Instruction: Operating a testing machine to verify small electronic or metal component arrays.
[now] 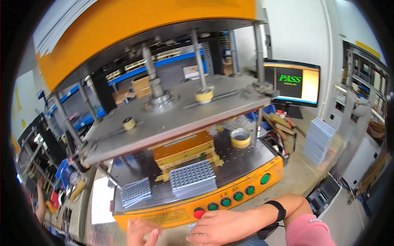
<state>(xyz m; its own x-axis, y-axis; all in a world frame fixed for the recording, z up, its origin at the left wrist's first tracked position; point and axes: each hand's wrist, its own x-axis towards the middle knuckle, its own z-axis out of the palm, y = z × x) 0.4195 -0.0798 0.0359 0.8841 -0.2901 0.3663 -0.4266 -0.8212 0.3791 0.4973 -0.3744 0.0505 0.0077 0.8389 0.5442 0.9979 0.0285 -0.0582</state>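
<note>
My left hand [141, 233] is at the lower edge, just in front of the orange press base [160, 219]. Its thumb and fingers are apart, slightly blurred, and I see nothing between them. To its right, my right hand [217, 229] reaches in below the red button [199, 212], with its fingers bent down. A sliver of a grey piece [192, 226] shows by those fingers; the rest is hidden under the hand. On the press bed stand a stack of grey perforated trays [193, 177] and, to its left, a lower stack of similar trays [136, 192].
Amber fixture plates [184, 148] sit under the raised steel press plate [168, 119]. A tape roll [240, 137] lies on the bed. Green buttons [238, 196] line the front. At right stand a tall grey tray stack [319, 141] and a monitor [292, 84]. White paper [102, 201] lies left.
</note>
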